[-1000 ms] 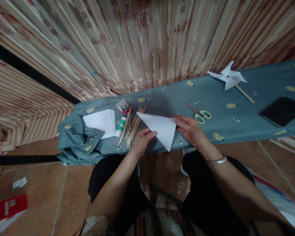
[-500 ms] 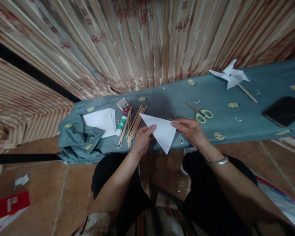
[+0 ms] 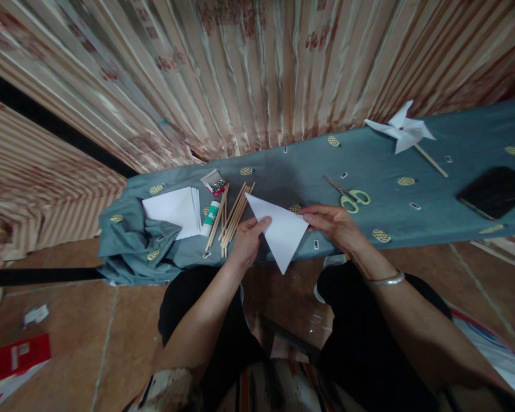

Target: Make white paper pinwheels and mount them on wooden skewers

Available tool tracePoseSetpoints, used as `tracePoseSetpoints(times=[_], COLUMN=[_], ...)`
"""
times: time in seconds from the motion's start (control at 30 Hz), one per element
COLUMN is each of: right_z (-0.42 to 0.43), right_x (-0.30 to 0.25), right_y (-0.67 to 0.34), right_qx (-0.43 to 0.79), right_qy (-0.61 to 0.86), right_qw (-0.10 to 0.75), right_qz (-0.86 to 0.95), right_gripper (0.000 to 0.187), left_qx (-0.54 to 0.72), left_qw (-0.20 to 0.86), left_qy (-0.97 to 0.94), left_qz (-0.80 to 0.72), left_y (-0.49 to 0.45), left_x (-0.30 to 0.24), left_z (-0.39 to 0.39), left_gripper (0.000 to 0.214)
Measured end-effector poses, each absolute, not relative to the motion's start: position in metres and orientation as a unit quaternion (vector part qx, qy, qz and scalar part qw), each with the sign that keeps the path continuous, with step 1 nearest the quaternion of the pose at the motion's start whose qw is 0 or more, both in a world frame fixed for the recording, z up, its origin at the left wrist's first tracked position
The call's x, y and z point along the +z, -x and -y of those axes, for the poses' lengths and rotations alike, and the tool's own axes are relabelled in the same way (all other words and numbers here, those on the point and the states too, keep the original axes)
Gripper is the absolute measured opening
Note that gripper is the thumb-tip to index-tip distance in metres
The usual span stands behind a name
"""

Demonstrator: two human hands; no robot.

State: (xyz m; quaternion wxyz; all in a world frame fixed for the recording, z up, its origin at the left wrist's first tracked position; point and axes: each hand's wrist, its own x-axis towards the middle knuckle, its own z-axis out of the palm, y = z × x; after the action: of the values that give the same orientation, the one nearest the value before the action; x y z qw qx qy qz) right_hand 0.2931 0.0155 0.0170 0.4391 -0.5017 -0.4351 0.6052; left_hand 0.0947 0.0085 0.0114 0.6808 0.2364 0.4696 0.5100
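A white sheet of paper (image 3: 282, 233), folded into a triangle, is held up over the front edge of the table. My left hand (image 3: 249, 240) pinches its left side, thumb on top. At the right corner, the fingertips of my right hand (image 3: 331, 224) are closed on the paper; a bangle circles that wrist. Several wooden sticks (image 3: 236, 220) lie just beyond my left hand, with a glue stick (image 3: 210, 218) beside them. Scissors (image 3: 348, 197) with light green handles rest on the cloth beyond my right hand.
A stack of white paper (image 3: 174, 210) and a small box of metal pins (image 3: 214, 183) lie at the left. A paper pinwheel (image 3: 402, 131) on a stick and a dark phone-like slab (image 3: 495, 193) are at the right. A curtain (image 3: 257, 74) hangs behind the table.
The folded paper has tilted slightly, its lower point shifting left and down. Both hands keep their hold on it. The view has shifted a little.
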Motion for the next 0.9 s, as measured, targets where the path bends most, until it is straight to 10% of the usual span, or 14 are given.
tracePoseSetpoints(times=[0.6, 0.73, 0.9], right_z=[-0.018, -0.026, -0.026], right_x=[-0.001, 0.000, -0.002], right_y=[-0.294, -0.333, -0.381], right_qx=[0.522, 0.283, -0.004], right_qy=[0.542, 0.634, 0.736], right_qw=[0.444, 0.426, 0.170], right_qz=[0.487, 0.580, 0.655], right_gripper=[0.038, 0.036, 0.036], left_qx=[0.478, 0.490, 0.491], left_qw=[0.670, 0.659, 0.651], left_qy=[-0.261, -0.254, -0.262], left_qz=[-0.504, -0.511, -0.517], left_y=[-0.106, -0.104, -0.101], left_x=[0.003, 0.005, 0.005], left_z=[-0.002, -0.004, -0.005], left_gripper=[0.042, 0.042, 0.040])
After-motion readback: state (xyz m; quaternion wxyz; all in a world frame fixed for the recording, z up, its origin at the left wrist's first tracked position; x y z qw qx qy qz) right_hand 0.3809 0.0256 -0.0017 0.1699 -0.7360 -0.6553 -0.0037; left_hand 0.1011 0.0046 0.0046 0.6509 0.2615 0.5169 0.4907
